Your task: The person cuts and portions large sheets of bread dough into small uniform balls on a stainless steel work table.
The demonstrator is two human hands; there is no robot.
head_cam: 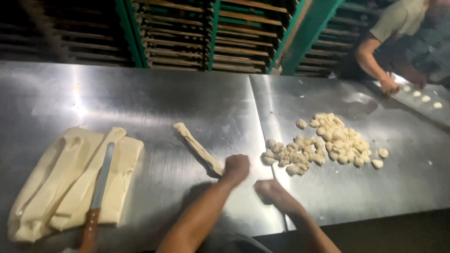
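Note:
My left hand (236, 167) is closed around the near end of a long rope of dough (197, 147) that lies diagonally on the steel table (187, 103). My right hand (274, 192) is a little to the right and nearer, fingers closed; what it holds is hidden. Just beyond it lies a heap of several small dough pieces (328, 143).
A flat slab of dough (70, 180) lies at the left with a wooden-handled knife (97, 194) on top. Another person (391, 42) works at the far right beside a tray (422, 96) with dough balls. Green racks (211, 33) stand behind the table.

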